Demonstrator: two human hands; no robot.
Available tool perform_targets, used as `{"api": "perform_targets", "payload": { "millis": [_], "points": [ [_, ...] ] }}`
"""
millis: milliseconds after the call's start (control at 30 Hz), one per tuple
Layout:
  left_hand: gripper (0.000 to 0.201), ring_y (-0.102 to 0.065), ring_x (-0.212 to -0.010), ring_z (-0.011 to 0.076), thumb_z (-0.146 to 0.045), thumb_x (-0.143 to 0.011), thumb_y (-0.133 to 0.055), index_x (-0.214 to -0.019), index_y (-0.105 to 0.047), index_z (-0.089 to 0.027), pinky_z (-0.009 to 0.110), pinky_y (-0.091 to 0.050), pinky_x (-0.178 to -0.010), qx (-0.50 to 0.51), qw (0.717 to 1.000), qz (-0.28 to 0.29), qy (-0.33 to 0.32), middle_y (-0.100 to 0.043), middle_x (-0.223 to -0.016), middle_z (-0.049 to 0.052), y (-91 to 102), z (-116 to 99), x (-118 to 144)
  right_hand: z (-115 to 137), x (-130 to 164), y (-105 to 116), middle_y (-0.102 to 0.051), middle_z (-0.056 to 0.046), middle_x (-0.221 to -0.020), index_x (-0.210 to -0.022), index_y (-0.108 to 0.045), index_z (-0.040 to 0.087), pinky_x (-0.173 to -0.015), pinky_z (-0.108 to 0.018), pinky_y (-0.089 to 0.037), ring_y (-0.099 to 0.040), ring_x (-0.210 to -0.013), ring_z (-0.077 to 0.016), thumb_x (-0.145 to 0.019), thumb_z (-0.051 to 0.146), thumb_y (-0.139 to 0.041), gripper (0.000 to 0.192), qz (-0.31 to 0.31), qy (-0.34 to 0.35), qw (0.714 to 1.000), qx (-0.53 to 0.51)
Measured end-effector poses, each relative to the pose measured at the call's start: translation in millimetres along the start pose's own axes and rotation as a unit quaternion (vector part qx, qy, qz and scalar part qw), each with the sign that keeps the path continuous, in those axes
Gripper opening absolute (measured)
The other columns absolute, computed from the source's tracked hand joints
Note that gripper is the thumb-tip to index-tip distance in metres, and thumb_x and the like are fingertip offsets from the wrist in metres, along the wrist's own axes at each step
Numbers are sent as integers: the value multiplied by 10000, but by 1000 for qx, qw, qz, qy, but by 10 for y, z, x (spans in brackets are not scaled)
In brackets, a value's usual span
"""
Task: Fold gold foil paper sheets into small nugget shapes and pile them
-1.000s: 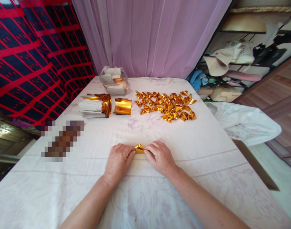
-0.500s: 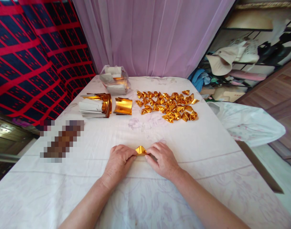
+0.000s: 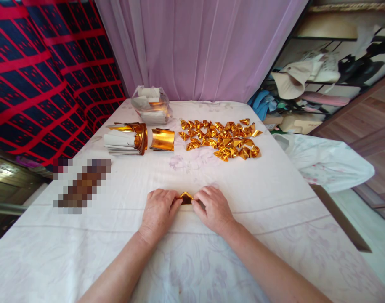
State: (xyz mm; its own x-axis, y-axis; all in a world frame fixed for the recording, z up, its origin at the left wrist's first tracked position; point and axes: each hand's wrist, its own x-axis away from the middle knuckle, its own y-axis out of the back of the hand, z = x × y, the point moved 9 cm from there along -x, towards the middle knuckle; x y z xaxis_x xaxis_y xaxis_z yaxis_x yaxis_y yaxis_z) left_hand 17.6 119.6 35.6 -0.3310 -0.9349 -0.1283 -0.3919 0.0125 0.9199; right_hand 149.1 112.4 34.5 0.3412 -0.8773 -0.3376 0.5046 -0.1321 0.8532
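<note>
Now the folded gold piece (image 3: 187, 199) is showing a dark face under a thin bright peaked rim, where half a second ago it was turning a shiny, pointed face towards the wearer. That change is suggesting that the piece is being tilted or turned between the fingers and is still being shaped, though the exact crease is staying too small to make out. The left hand (image 3: 159, 210) is pinching its left end between thumb and fingers, and the right hand (image 3: 215, 209) is pinching the right end the same way. The piece is sitting midway across the tabletop (image 3: 142, 176), nearer the near edge than the finished-looking gold shapes (image 3: 224, 141) are.

Those shapes are lying in loose rows towards the far right corner, their crumpled, pointed facets catching the light like metal foil (some are pressing against their neighbours). Towards the far left corner, a thick fanned stack of sheets (image 3: 121, 143) is showing matt greyish backs and glossy gold faces. Just beside it, a smaller gold stack (image 3: 163, 139) is curving smoothly, and behind them a clear plastic bag (image 3: 151, 105) is wrinkling around more sheets.
</note>
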Motion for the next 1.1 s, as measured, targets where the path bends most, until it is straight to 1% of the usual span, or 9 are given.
{"api": "perform_targets", "payload": {
  "millis": [100, 167, 267, 400, 533, 667, 833, 1000, 1100],
  "points": [
    [128, -595, -814, 234, -307, -904, -570, -860, -650, -217, 369, -385, -752, -12, 1000, 11, 13, -696, -800, 24, -20, 12, -16, -22, 12, -18, -603, -35, -798, -782, -583, 200, -735, -325, -378, -542, -795, -197, -846, 184, -572, 67, -2, -10, 1000, 2],
    [130, -596, -814, 236, -319, -906, -572, -864, -642, -218, 369, -382, -750, -20, 1000, 14, 19, -696, -803, 22, -30, 17, -25, -34, 18, -21, -612, -40, -828, -843, -582, 194, -751, -332, -378, -546, -821, -206, -841, 176, -573, 20, -5, -16, 1000, 0],
    [126, -593, -809, 232, -329, -900, -584, -862, -635, -222, 364, -375, -746, -30, 999, 6, 17, -695, -803, 21, -35, 14, -33, -20, 18, -20, -619, -43, -856, -926, -588, 191, -752, -335, -370, -542, -836, -211, -839, 152, -563, 99, -2, -12, 1000, 3],
    [135, -589, -816, 229, -338, -905, -578, -861, -645, -229, 368, -372, -754, -31, 999, -6, 5, -695, -821, 19, -33, 14, -30, 10, 13, -39, -605, -41, -865, -896, -628, 212, -731, -329, -353, -530, -822, -200, -850, 139, -554, 113, 19, 3, 1000, 16],
    [159, -594, -831, 220, -354, -908, -569, -874, -665, -232, 372, -383, -780, 1, 1000, -5, 6, -697, -843, 21, -23, 33, -10, -6, 19, -50, -602, -43, -874, -885, -635, 210, -746, -333, -365, -533, -834, -199, -849, 137, -544, 122, 21, -3, 1000, 13],
    [147, -597, -868, 227, -350, -890, -594, -943, -689, -251, 376, -393, -793, 16, 1000, 1, 9, -694, -887, 24, -20, 32, 7, -27, 27, -36, -612, -64, -919, -967, -620, 182, -777, -355, -391, -540, -878, -222, -837, 135, -551, 155, 11, -19, 1000, 10],
    [114, -589, -858, 218, -316, -874, -612, -924, -696, -256, 374, -394, -789, 4, 1000, -17, 8, -689, -889, 26, -12, 13, 7, 0, 28, 14, -607, -87, -985, -1015, -637, 190, -841, -383, -407, -528, -943, -243, -846, 157, -546, 195, 3, -15, 1000, 21],
    [104, -590, -940, 224, -267, -861, -623, -951, -674, -257, 393, -391, -832, 33, 999, -25, 4, -700, -984, 19, -13, 7, 16, 3, 29, 28, -618, -84, -986, -1006, -643, 191, -862, -384, -416, -538, -938, -237, -861, 165, -541, 179, 1, -9, 1000, -9],
    [103, -604, -930, 214, -223, -854, -607, -938, -661, -245, 393, -406, -849, 56, 998, -25, 3, -712, -935, 10, -32, 14, 21, -8, 30, 24, -636, -77, -966, -971, -625, 202, -850, -371, -424, -557, -922, -228, -876, 195, -547, 124, -14, -3, 999, -40]
  ]
}}
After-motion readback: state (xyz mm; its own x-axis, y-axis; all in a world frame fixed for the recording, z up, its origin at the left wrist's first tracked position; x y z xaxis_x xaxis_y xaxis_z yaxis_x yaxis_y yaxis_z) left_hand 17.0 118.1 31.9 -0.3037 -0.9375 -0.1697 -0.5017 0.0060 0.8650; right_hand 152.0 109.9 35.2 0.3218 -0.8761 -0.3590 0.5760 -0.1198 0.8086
